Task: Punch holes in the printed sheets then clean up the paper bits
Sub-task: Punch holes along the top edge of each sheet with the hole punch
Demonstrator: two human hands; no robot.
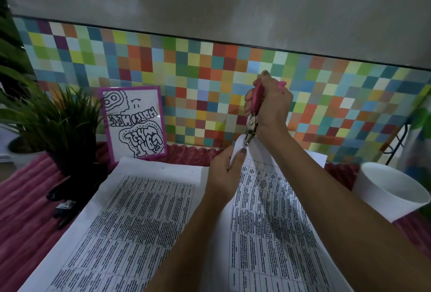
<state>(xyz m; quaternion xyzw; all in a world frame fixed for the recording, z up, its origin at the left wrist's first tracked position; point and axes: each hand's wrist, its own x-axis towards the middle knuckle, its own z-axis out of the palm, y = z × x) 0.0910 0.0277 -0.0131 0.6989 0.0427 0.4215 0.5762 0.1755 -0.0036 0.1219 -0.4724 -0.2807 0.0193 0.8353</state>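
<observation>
Pink punch [254, 112] gripped in right hand [274, 107], apparently biting sheet [258, 198] pinched by left hand [224, 170].

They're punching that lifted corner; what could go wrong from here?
The left hand pinches the printed sheet right beside the metal head of the hole punch; a finger might get nipped.
The corner is lifted and curved, so the hole may land crooked.
Bits would likely drop on the papers, not the white bowl.

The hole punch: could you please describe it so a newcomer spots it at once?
Look before the multicoloured tiled wall, above the right printed sheet. The right hand grips the hole punch there. It alone has pink handles and a metal head.
</observation>
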